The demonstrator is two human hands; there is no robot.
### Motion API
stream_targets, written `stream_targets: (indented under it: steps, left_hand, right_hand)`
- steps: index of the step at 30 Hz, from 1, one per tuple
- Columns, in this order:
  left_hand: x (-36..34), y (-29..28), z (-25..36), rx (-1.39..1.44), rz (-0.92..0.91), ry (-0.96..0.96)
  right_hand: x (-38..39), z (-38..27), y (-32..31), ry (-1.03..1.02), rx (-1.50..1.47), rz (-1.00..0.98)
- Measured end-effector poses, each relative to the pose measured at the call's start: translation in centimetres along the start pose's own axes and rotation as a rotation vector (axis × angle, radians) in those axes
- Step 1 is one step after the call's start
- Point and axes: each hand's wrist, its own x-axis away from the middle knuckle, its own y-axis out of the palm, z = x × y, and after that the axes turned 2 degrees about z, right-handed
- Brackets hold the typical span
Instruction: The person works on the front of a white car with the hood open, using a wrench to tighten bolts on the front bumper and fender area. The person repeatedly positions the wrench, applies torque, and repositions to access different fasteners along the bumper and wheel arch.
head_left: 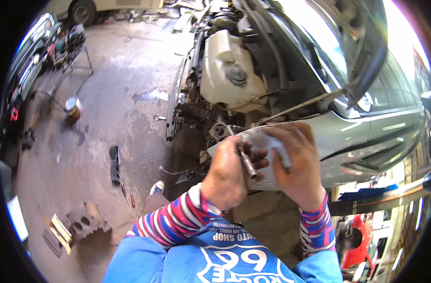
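My left hand (225,177) is closed around a slim metal socket wrench (246,160), whose round socket end points down toward me. Beside it, my right hand (295,162) is raised over the grey car's front fender (329,137), fingers curved and spread apart. Whether its fingertips touch the fender cannot be made out. Just beyond both hands lies the open front corner of the car, with bare metal parts (220,130) showing. Farther in sits a yellowed plastic fluid tank (220,56) with a black cap (236,74).
A thin prop rod (303,106) slants across the engine bay. On the floor to the left are a metal can (73,109), a long black part (114,165), a screwdriver (132,200) and a metal block with round holes (85,221). A blue object (369,192) rests on a ledge at right.
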Motion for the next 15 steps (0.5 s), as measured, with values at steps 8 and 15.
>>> stream_targets:
  steps: [8,15]
  left_hand:
    - [0.0,-0.5,2.1,-0.042,-0.188,-0.112]
    - [0.9,0.7,4.9,-0.533,-0.285,0.01]
  right_hand:
    - [3.6,-2.4,5.7,0.048,-0.559,0.356]
    - [-2.5,-2.3,5.8,0.535,-0.561,0.513]
